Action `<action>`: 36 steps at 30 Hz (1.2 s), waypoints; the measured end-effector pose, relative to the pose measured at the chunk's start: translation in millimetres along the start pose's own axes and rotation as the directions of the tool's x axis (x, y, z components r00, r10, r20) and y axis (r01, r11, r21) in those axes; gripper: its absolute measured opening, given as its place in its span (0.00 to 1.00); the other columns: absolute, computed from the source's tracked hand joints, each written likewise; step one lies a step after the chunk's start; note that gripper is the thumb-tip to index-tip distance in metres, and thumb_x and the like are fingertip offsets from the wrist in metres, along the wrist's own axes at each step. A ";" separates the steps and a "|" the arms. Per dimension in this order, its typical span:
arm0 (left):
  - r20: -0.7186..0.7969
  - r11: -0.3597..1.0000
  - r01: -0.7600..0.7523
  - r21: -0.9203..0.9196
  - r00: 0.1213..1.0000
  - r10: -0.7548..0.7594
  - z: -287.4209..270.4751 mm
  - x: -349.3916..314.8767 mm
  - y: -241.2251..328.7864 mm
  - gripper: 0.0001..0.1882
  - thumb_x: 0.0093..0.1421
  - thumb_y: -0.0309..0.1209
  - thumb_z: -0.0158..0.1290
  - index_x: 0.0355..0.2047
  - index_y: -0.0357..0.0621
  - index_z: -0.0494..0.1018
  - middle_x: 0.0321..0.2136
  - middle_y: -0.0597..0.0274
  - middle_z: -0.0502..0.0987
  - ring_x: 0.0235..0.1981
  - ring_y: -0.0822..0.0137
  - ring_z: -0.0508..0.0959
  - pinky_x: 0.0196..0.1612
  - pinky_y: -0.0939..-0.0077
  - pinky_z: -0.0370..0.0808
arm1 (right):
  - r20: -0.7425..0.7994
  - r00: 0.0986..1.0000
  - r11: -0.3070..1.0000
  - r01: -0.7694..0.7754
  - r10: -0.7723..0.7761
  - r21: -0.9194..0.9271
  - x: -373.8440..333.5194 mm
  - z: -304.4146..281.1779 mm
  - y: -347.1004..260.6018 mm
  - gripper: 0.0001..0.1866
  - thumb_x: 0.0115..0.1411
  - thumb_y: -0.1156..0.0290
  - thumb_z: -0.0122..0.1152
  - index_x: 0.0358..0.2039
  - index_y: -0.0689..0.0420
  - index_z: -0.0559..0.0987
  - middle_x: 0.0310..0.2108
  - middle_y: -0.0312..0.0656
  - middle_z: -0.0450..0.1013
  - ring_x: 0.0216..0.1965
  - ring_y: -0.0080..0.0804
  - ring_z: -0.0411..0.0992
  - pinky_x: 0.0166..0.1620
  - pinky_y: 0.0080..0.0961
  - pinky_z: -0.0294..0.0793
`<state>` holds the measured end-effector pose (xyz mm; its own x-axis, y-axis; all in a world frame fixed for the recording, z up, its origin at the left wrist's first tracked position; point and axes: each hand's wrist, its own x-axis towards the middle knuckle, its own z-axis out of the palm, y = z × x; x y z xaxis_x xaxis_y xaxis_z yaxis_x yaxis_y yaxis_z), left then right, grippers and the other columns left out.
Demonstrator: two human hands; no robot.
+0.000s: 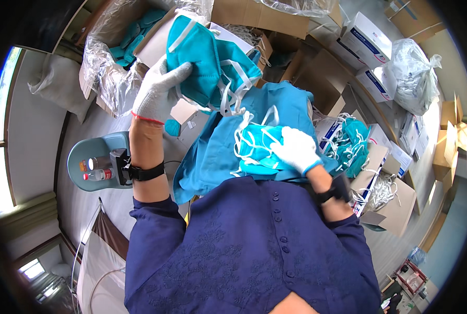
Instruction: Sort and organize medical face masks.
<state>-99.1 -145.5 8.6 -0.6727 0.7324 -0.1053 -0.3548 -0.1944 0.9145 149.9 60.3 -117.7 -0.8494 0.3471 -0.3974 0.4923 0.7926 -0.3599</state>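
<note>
In a white knit glove, my left hand (163,86) is raised and closed on teal face masks (194,57) with white ear straps hanging down. My gloved right hand (296,150) rests on a pile of teal masks (258,145) in my lap, its fingers over the tangled white straps. What its fingertips pinch, if anything, is hidden. A blue cloth (207,157) is spread across my lap under the pile. To the right, more teal masks (355,141) with loose straps fill an open box.
A plastic-lined carton (108,86) holding teal pieces stands at the far left. A blue-grey stool (79,152) carries bottles. White boxes (367,39) and a stuffed clear bag (414,73) sit at the far right. Cut white straps (384,191) lie in a cardboard box nearby.
</note>
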 end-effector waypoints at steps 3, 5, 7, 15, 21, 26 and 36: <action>-0.030 0.995 0.088 0.044 0.996 -0.087 4.1 4.2 -7.8 0.28 0.58 0.28 0.60 0.57 0.32 0.64 0.48 0.53 0.75 0.47 0.64 0.77 0.53 0.71 0.74 | -0.571 0.706 0.903 0.256 -0.418 -0.345 -23.3 -5.2 -23.3 0.28 0.48 0.61 0.64 0.51 0.56 0.73 0.45 0.48 0.71 0.43 0.46 0.71 0.47 0.39 0.68; -0.024 0.995 0.079 0.054 0.997 -0.078 13.3 4.0 -11.1 0.28 0.60 0.28 0.58 0.58 0.32 0.62 0.47 0.55 0.75 0.44 0.66 0.79 0.49 0.73 0.77 | -0.575 0.628 0.839 0.496 -0.524 -0.223 -20.2 -3.6 -22.1 0.18 0.52 0.69 0.59 0.45 0.56 0.78 0.40 0.47 0.74 0.42 0.46 0.72 0.45 0.39 0.70; 0.007 0.991 0.112 0.068 0.994 -0.113 21.6 4.2 -12.4 0.29 0.59 0.28 0.59 0.58 0.31 0.62 0.48 0.54 0.75 0.45 0.66 0.79 0.49 0.73 0.77 | -0.160 0.840 0.844 0.533 -0.519 0.058 -18.3 19.8 -3.6 0.12 0.53 0.73 0.55 0.38 0.55 0.81 0.36 0.48 0.76 0.40 0.46 0.73 0.43 0.39 0.71; 0.046 0.924 0.246 0.291 0.962 -0.271 30.5 -5.6 -46.6 0.29 0.54 0.31 0.62 0.53 0.30 0.66 0.45 0.56 0.76 0.45 0.69 0.76 0.50 0.74 0.73 | -0.217 0.974 0.255 0.226 -0.063 0.940 -21.1 -56.8 -17.7 0.17 0.65 0.66 0.55 0.51 0.59 0.75 0.43 0.42 0.77 0.45 0.26 0.75 0.49 0.23 0.72; -0.013 0.370 0.027 0.929 0.999 -0.039 9.8 -31.0 -162.9 0.25 0.45 0.35 0.63 0.46 0.46 0.74 0.46 0.51 0.75 0.47 0.54 0.76 0.52 0.68 0.72 | -0.311 0.950 0.778 0.184 0.015 0.600 -10.2 -19.8 -16.8 0.17 0.57 0.61 0.65 0.44 0.55 0.78 0.36 0.43 0.79 0.38 0.34 0.79 0.43 0.28 0.76; -0.195 0.384 0.158 0.910 0.979 0.059 15.2 -34.7 -157.7 0.20 0.44 0.35 0.62 0.39 0.43 0.76 0.40 0.54 0.76 0.45 0.57 0.77 0.49 0.66 0.74 | -0.202 0.978 0.792 0.084 0.050 0.605 -10.4 -17.6 -12.3 0.12 0.57 0.61 0.64 0.38 0.53 0.81 0.34 0.41 0.79 0.35 0.32 0.79 0.41 0.25 0.75; -0.266 0.763 0.307 0.569 0.947 -0.183 -1.9 -46.7 -115.6 0.09 0.61 0.27 0.56 0.41 0.37 0.75 0.31 0.65 0.79 0.29 0.78 0.76 0.28 0.81 0.76 | -0.110 0.994 0.741 0.059 0.020 0.669 -16.3 -34.8 -37.9 0.14 0.58 0.59 0.63 0.39 0.53 0.81 0.32 0.41 0.79 0.35 0.32 0.78 0.41 0.25 0.75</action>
<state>-27.8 -158.4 -92.9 -0.7441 0.5556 -0.3710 -0.1079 0.4481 0.8875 138.5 42.0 -68.2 -0.8554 0.4157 -0.3091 0.4413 0.2722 -0.8551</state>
